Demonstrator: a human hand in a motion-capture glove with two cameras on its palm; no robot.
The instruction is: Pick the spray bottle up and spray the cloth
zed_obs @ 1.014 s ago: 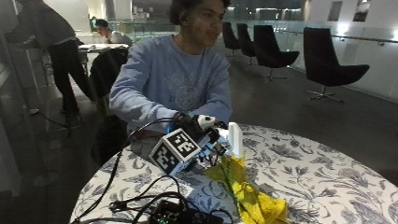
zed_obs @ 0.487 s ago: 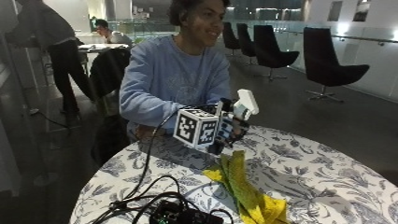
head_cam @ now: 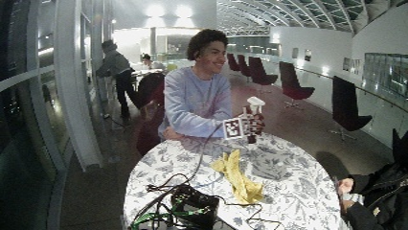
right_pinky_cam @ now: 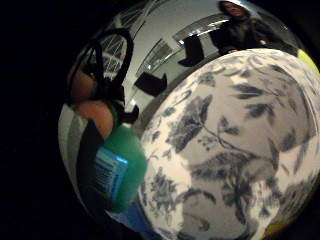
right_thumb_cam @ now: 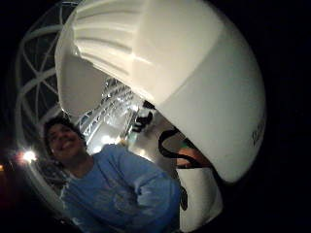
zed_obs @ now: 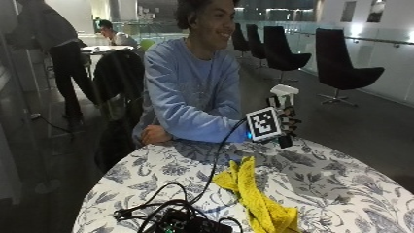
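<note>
The gloved right hand (zed_obs: 284,124) has its fingers curled round the spray bottle (zed_obs: 283,97), holding it upright above the table's far edge. The bottle has a smooth white plastic trigger head (right_thumb_cam: 165,73), ribbed along one side, and a green body with a blue label (right_pinky_cam: 117,172). The yellow cloth (zed_obs: 255,191) is a soft, rumpled strip lying on the table, at about 7 o'clock from the hand and apart from it. The bare left hand (zed_obs: 153,135) rests on the table edge with fingers loosely curled, holding nothing.

Against a second ago, the hand and bottle have risen from just beside the cloth to well above the tabletop; the cloth lies as it did.

The round table (zed_obs: 336,184) wears a white covering printed with grey-blue flowers and leaves. A black device with cables (zed_obs: 187,223) sits at 6 o'clock near its front edge. Behind are black chairs (zed_obs: 339,63) on a dark floor
</note>
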